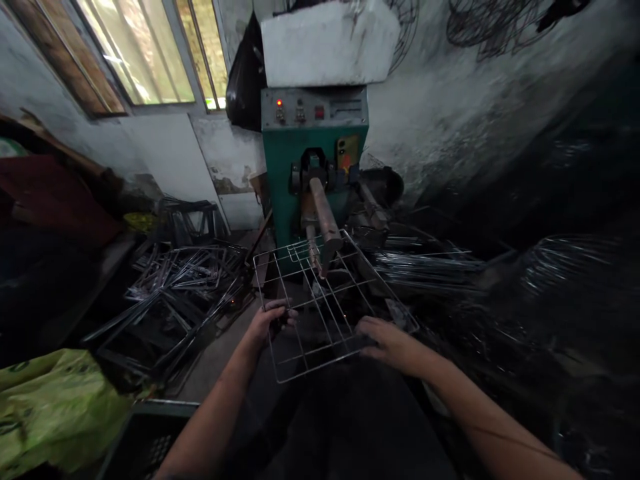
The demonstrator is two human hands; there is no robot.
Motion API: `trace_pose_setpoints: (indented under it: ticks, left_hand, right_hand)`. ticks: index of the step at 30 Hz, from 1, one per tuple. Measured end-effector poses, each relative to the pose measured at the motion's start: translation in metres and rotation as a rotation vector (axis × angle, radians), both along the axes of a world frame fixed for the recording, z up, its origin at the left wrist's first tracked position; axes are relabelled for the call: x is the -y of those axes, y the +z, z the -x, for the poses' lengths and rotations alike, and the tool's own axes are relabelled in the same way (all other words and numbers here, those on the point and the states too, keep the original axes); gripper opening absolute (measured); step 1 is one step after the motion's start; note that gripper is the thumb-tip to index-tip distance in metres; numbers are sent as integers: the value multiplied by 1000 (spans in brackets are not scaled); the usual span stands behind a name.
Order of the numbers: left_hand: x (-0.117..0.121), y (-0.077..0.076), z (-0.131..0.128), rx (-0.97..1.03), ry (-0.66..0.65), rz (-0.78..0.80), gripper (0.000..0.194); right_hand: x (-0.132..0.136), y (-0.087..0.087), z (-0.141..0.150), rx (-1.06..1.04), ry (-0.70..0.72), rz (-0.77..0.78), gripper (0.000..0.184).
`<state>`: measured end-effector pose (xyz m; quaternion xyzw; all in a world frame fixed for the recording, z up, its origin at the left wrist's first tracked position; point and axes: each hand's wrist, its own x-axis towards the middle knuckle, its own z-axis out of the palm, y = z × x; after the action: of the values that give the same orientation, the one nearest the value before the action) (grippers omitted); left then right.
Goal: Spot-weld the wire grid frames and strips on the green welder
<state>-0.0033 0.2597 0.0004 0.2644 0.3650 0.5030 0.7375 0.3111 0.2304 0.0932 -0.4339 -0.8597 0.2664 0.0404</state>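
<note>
A rectangular wire rack (pixel 320 367) made of thin crossed rods is held out in front of me, roughly level. My left hand (pixel 273 321) is closed around its left edge, with the fingertips reaching inside the grid. My right hand (pixel 387 341) grips the near right part of the rack, fingers curled over the wires and thumb lower down. The rack's far side lies at the electrode arms of a green spot-welding machine (pixel 283 153). The upper arm (pixel 325 212) points towards me above the grid, and a lower electrode shows beneath it. Whether metal touches the rack there cannot be made out.
Left of the machine lies a heap of wire frames (pixel 170 280). Bundled metal rods (pixel 425 263) lie to the right. A yellow-green sack (pixel 60 407) and a dark plastic crate (pixel 150 427) stand at lower left. A white foam box (pixel 327 47) rests on the machine.
</note>
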Motion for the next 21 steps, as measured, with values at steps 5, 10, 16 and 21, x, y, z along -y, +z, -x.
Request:
trace_pose_setpoints:
  ticks: [5,10,16,21]
  left_hand:
    - [-21,7,4,-42,36,11,46]
    - [-35,15,7,-35,27,-15,44]
    - [-27,10,10,-13,-3,-4,48]
    - [-30,11,12,-14,73,-2,47]
  right_hand:
    - [-26,-4,3,-25,3,-35,18]
    - [-46,-12,4,-54,19,-26,7]
    - [-43,-30,-4,-144,43,8,9]
    - [-54,-14,7,-114,46,-12,14]
